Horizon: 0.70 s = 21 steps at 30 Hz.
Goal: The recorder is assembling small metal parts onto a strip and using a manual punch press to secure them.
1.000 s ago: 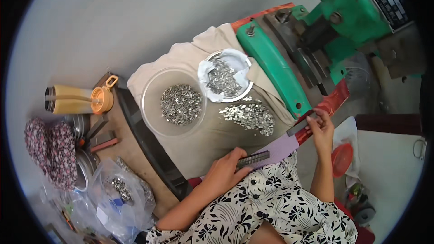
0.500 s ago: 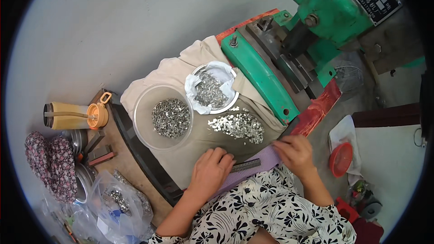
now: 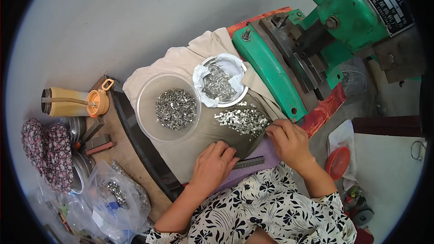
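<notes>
A dark ridged metal strip (image 3: 248, 162) lies across the purple cloth (image 3: 267, 154) at my lap. My left hand (image 3: 214, 165) is closed at its left end, fingers curled and the thumb side against the strip. At the near right edge of a loose pile of small shiny metal pieces (image 3: 244, 121), my right hand (image 3: 289, 142) has its fingertips pinched together. What lies between those fingertips is too small to make out. Beyond the pile stands a white-lined metal bowl (image 3: 243, 95) of thin silvery pieces. To its left, a clear plastic tub (image 3: 143, 122) holds darker metal bits.
A green hand press (image 3: 266, 74) stands at the right on a red board (image 3: 325, 108). Beige cloth (image 3: 181, 58) covers the work surface. At the left are a yellow bottle (image 3: 68, 103), a floral cloth bundle (image 3: 47, 153) and plastic bags (image 3: 106, 199). A red basket (image 3: 339, 162) is far right.
My right hand has moved left and away from me, from the purple cloth to the pile's edge. My left hand stays at the strip. The whole view has shifted slightly.
</notes>
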{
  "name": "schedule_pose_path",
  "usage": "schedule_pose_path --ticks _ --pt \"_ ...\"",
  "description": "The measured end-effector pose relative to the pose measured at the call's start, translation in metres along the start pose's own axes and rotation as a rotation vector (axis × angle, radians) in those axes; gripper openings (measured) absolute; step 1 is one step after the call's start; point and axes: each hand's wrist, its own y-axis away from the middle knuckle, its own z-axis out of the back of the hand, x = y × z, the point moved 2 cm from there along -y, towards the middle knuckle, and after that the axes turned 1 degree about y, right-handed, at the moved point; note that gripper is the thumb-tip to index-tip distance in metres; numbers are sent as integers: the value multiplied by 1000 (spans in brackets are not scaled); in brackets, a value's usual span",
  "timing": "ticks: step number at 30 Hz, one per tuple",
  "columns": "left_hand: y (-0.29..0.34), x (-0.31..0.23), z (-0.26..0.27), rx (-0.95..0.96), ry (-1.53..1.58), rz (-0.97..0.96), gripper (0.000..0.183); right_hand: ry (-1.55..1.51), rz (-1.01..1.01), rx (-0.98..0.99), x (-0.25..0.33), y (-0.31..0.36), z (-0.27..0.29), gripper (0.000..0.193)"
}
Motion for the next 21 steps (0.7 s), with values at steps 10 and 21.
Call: schedule_pose_path --ticks 10,21 --pt "4 -1 3 27 12 23 24 -45 102 -50 7 -14 7 24" --pt "14 -10 -4 153 -204 -215 23 76 21 246 -11 32 13 28"
